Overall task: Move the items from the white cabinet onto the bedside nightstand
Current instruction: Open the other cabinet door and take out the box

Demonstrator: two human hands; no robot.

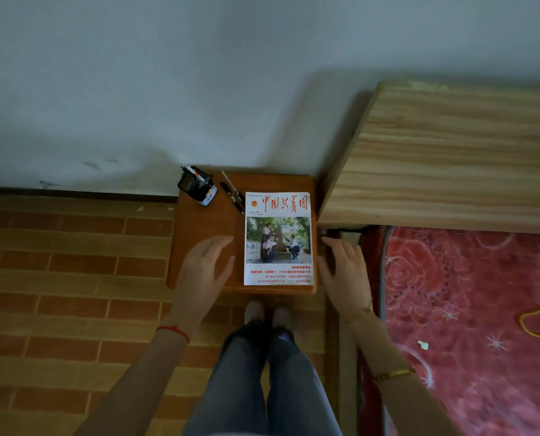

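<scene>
A magazine (pixel 278 239) with red title characters and a photo cover lies flat on the right half of the orange-brown nightstand (pixel 202 225). At the nightstand's back left stands a black pen holder (pixel 198 187) with pens in it. Two or three loose pens (pixel 232 193) lie beside it, just left of the magazine's top corner. My left hand (pixel 204 272) hovers open over the nightstand's front left, just left of the magazine. My right hand (pixel 344 272) is open beside the nightstand's right edge, holding nothing. The white cabinet is not in view.
A wooden headboard (pixel 445 158) rises right of the nightstand, against the white wall (pixel 168 89). A bed with a red patterned cover (pixel 470 309) fills the right side, with a yellow cord (pixel 536 328) on it. My legs and shoes (pixel 267 311) stand before the nightstand on the brick-patterned floor (pixel 73 278).
</scene>
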